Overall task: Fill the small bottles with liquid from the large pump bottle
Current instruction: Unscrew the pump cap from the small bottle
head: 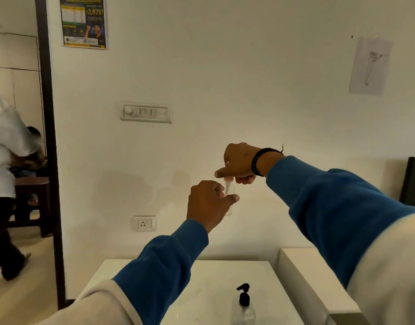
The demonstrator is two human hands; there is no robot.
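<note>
I hold a small clear bottle (228,200) up in the air before the white wall (248,90), well above the table (208,285). My left hand (210,204) curls round its body, thumb across the front. My right hand (239,164) comes down on its top from above, fingers curled and pinching something pale at the neck; I cannot tell whether that is a cap or a sprayer. A black band (260,160) sits on that wrist.

The large pump bottle (244,306) stands upright on the white table, near its front right part, far below my hands and touched by neither. Its black pump head points left. The table's far edge meets the wall, and a second white surface (307,273) lies just beside its right edge. To the left, past a dark door frame (49,137), another person (7,160) stands in the next room. A switch panel (146,112) and a socket (145,223) sit on the wall.
</note>
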